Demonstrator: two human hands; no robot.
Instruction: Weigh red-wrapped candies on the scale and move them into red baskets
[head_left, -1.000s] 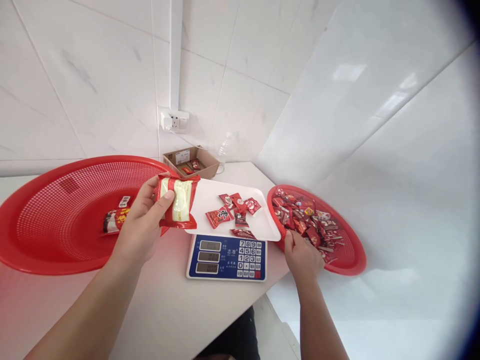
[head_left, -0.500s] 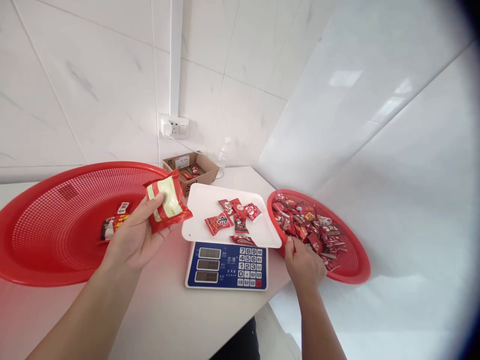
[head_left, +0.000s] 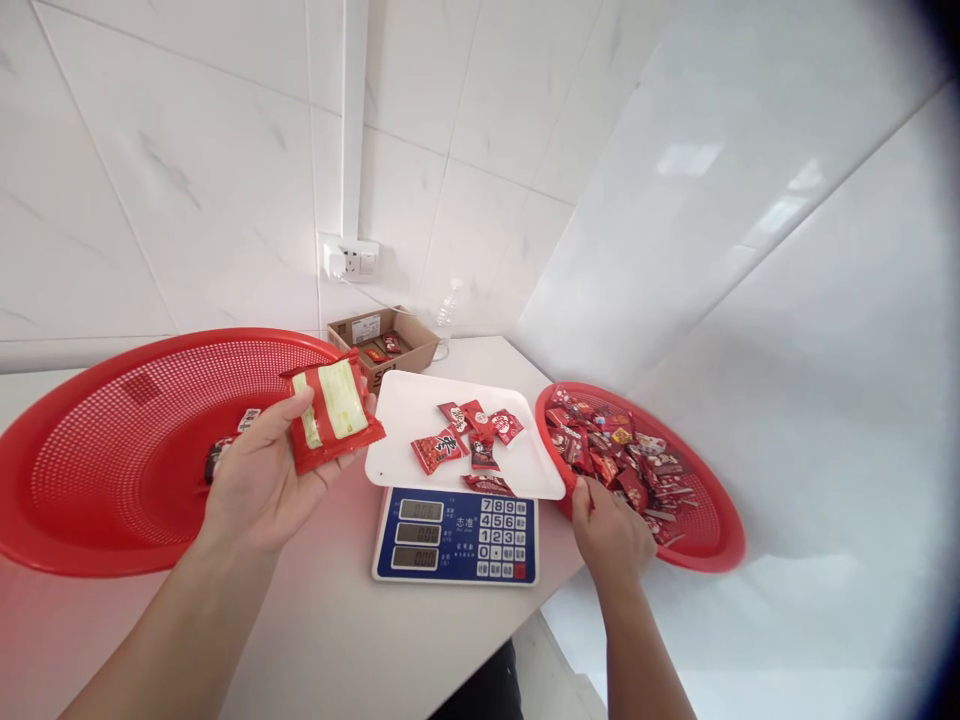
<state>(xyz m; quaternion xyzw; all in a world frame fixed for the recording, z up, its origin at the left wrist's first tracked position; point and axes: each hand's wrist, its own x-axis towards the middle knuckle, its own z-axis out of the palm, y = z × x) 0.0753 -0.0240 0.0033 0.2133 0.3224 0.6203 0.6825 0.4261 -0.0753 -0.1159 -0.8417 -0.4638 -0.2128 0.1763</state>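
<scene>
My left hand (head_left: 262, 480) holds a red packet with a pale window (head_left: 330, 412), lying tilted in the palm with the thumb across it, between the large red basket (head_left: 90, 430) and the scale's white tray (head_left: 405, 400). Several small red candy packets (head_left: 469, 432) lie on that tray, which sits on a blue-faced digital scale (head_left: 456, 535). My right hand (head_left: 609, 530) rests at the near rim of the smaller red basket (head_left: 712, 540), fingers curled over the rim among the wrapped candies (head_left: 615, 450).
A couple of packets (head_left: 225, 445) lie in the large basket, partly hidden by my left hand. An open cardboard box (head_left: 382, 340) with red packets, a clear bottle (head_left: 447, 310) and a wall socket (head_left: 349, 258) are at the back. The counter ends just right of the scale.
My left hand has drawn the red packet left and toward me, off the edge of the white tray, and turned it flatter in the palm. My right hand stays at the small basket's rim.
</scene>
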